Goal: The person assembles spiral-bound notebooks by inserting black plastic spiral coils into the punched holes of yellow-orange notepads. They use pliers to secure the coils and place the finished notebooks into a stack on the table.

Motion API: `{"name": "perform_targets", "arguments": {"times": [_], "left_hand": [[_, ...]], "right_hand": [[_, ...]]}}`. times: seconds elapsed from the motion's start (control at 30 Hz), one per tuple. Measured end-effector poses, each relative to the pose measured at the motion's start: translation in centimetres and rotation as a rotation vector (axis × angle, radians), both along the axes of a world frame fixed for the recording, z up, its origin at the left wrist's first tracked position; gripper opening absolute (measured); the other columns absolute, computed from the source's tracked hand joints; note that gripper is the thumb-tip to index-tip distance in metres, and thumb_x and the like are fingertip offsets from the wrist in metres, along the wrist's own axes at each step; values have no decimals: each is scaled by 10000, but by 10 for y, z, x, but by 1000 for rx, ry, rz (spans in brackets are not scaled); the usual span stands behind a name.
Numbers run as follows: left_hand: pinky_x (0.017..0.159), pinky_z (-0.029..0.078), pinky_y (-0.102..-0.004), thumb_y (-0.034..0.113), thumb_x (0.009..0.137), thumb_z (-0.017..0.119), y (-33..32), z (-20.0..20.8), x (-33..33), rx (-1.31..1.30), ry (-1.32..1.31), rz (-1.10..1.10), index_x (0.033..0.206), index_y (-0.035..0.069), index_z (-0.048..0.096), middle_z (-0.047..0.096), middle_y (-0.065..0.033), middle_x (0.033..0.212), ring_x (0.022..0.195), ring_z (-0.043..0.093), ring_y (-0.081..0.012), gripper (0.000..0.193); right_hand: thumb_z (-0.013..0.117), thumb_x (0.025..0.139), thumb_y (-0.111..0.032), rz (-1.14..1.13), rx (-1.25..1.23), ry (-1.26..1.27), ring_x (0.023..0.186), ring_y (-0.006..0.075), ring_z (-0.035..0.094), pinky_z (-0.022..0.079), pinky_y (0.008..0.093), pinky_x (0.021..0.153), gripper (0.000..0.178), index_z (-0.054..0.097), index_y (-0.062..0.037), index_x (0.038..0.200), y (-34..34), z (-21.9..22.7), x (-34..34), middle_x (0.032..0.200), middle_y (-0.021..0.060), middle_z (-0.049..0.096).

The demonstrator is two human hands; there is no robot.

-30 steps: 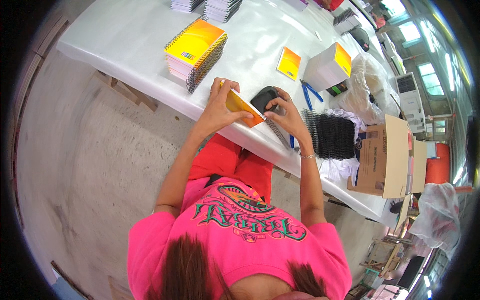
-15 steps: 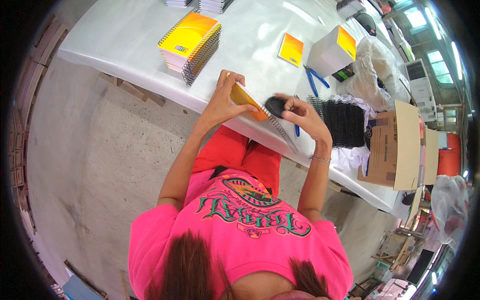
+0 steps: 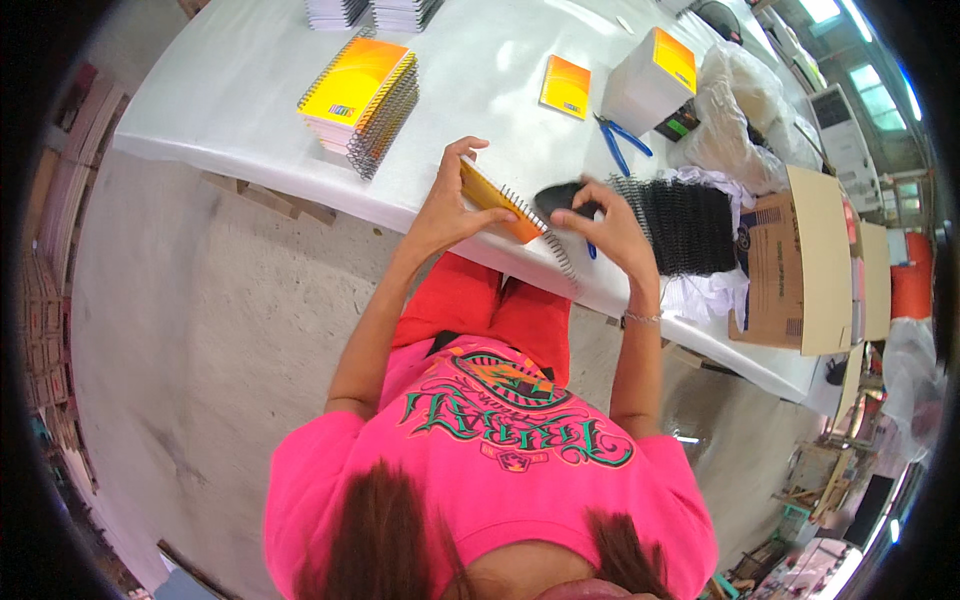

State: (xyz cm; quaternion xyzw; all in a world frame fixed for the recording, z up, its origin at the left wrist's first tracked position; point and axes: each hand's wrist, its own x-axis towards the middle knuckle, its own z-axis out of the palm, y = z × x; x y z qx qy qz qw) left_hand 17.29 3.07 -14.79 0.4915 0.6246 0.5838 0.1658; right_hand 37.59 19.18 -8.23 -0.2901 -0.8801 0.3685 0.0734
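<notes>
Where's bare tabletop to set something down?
White table lies bare between the notebook stack and the yellow-orange booklet, and left of that stack. Crowded: beside and beyond the right hand, with blue pliers, black coils, plastic bag and carton.

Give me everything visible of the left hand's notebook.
The notebook has a yellow and orange cover and pale page edges. The left hand grips it tilted at the near edge of the white table, thumb on the cover. A dark wire coil runs along one side and past its lower end.
</notes>
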Motion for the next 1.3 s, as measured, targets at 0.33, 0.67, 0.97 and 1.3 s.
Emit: {"name": "perform_targets", "arguments": {"times": [0.33, 0.67, 0.97, 1.3], "left_hand": [[1107, 357, -451, 232, 600, 954, 1, -7, 4, -76, -221, -44, 1498, 166, 208, 351, -154, 1368, 1307, 403, -347, 1169], [1062, 345, -386, 234, 591, 960, 3, -10, 6, -87, -196, -126, 1470, 178, 267, 395, -124, 1213, 1165, 435, -276, 1120], [974, 419, -352, 267, 592, 953, 8, -7, -1, -76, -162, -123, 1440, 156, 307, 420, -118, 1144, 1066, 494, -240, 1072], [1050, 387, -383, 168, 636, 922, 6, -6, 4, -54, -242, -191, 1451, 157, 291, 454, -89, 1202, 1167, 487, -244, 1031]], "right_hand": [[789, 835, -328, -15, -541, 305, 1162, 184, 547, 415, 271, 952, 323, 656, -38, 884, -8, 0, 5, 1357, 205, 586], [750, 876, -368, -15, -276, 160, 1147, 183, 569, 478, 277, 901, 354, 647, -35, 937, -8, 5, -12, 1335, 194, 600], [763, 874, -298, 6, -289, 206, 1183, 188, 554, 438, 291, 971, 321, 620, -11, 871, -14, 12, -32, 1183, 149, 664], [825, 813, -322, 14, -365, 386, 1051, 181, 616, 486, 321, 925, 384, 620, -4, 879, -30, 7, -38, 1150, 154, 652]]}}
